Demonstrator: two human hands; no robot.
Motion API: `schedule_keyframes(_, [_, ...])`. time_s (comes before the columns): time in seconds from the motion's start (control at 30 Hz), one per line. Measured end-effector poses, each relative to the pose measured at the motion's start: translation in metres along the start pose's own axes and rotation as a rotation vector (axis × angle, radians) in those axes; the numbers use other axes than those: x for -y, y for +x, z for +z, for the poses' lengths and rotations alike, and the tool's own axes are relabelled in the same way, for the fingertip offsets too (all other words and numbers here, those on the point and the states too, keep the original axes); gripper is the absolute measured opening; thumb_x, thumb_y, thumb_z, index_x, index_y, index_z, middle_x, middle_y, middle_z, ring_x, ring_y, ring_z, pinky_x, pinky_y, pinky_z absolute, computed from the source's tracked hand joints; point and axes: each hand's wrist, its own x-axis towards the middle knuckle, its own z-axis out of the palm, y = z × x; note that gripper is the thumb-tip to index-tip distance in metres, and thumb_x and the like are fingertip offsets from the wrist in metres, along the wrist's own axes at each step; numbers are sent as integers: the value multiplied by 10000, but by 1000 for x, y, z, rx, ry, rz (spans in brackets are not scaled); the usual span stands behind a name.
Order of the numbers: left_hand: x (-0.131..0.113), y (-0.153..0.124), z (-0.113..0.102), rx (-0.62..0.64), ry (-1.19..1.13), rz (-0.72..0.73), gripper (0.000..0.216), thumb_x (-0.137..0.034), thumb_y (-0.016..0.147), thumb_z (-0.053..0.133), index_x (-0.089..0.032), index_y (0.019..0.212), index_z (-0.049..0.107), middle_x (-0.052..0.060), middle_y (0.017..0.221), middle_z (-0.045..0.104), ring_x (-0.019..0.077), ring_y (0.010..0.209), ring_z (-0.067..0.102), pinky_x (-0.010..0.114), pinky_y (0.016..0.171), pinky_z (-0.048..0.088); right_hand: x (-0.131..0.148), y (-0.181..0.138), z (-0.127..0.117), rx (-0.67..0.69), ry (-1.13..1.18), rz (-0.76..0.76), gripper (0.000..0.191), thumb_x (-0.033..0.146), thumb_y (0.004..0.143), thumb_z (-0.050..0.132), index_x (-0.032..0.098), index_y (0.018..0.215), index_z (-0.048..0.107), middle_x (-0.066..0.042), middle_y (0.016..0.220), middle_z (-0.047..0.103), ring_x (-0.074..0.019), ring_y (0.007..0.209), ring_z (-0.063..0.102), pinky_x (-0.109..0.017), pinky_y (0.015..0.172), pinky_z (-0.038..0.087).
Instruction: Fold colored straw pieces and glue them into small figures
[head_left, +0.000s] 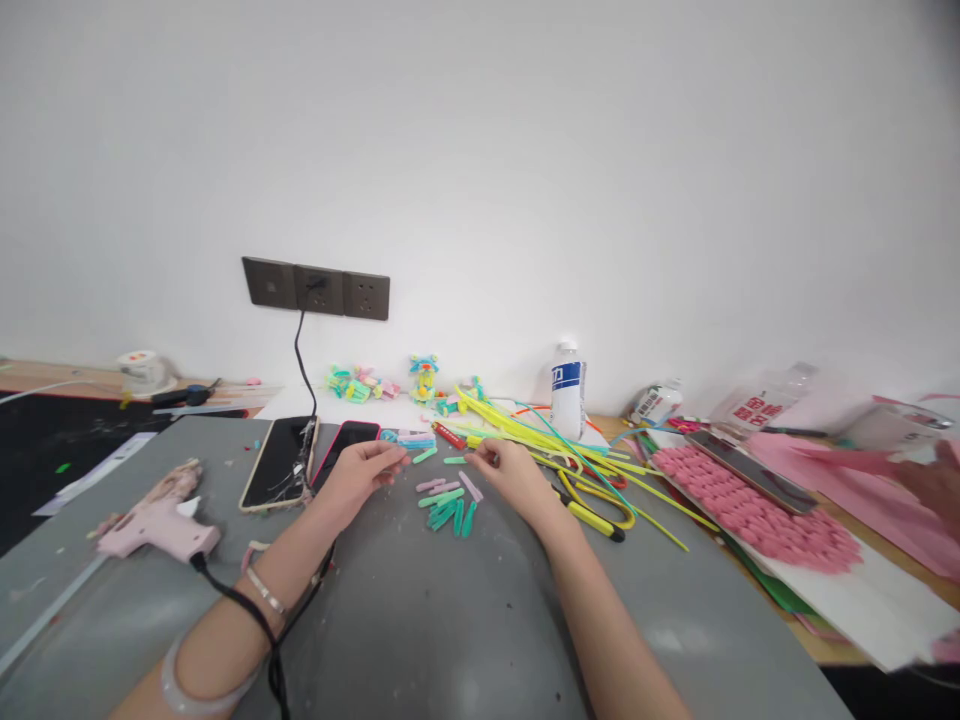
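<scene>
Pinching, R hand (504, 470) held a green piece (454, 460) by its end, long axis pointing left, just beyond the pile of cut pieces (448, 508); L hand (365, 472) sat at pile's far-left, tips by a 2nd green piece (424, 455), grip unclear.

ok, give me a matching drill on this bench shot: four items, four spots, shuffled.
Things
1. pink glue gun
2. white bottle
3. short green pieces
4. tan-edged phone

Places
A. upright by the wall, behind the yellow strips
B. on the grey mat, between the left hand and right hand
C. far left of the mat, black cord attached
D. flat below the wall sockets, beside a red-edged phone

Pairs: 1-C, 2-A, 3-B, 4-D
</scene>
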Motion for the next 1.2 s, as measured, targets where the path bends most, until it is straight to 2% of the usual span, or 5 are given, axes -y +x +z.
schedule_keyframes(0.17, [-1, -4, 3, -28, 26, 8, 391, -451, 522, 873, -125, 676, 722, 89, 736, 718, 102, 563, 553, 221, 542, 447, -22, 4, 22, -43, -92, -86, 152, 181, 826, 625, 192, 955, 705, -28, 854, 629, -160, 702, 576, -271, 685, 425])
schedule_keyframes(0.5, [0, -7, 6, 40, 95, 18, 298, -404, 598, 835, -139, 638, 703, 64, 711, 695, 99, 560, 532, 215, 533, 437, -15, 15, 42, -38, -242, -74, 105, 129, 807, 668, 191, 723, 679, -56, 830, 635, -217, 827, 607, -306, 734, 430])
schedule_keyframes(0.8, [4, -8, 7, 74, 247, 65, 291, -423, 635, 799, -143, 662, 724, 73, 692, 717, 118, 531, 554, 242, 542, 474, 1, 3, 21, -236, 348, -56, 164, 317, 844, 585, 181, 779, 650, -30, 734, 661, -190, 699, 587, -297, 672, 419])
schedule_keyframes(1.03, [8, -7, 8, 48, 268, 110, 230, -367, 635, 788, -147, 661, 725, 38, 620, 673, 127, 537, 554, 237, 529, 469, 31, -12, 28, -376, 194, -425, 64, 217, 865, 635, 230, 806, 656, -60, 948, 707, -237, 957, 618, -389, 876, 414])
schedule_keyframes(1.2, [7, -8, 8, 73, 295, 142, 213, -355, 658, 757, -147, 648, 710, 20, 604, 638, 129, 539, 542, 240, 528, 465, 40, -15, 38, -377, -6, -495, 77, 175, 866, 656, 238, 823, 665, -47, 997, 722, -231, 980, 606, -385, 873, 373])
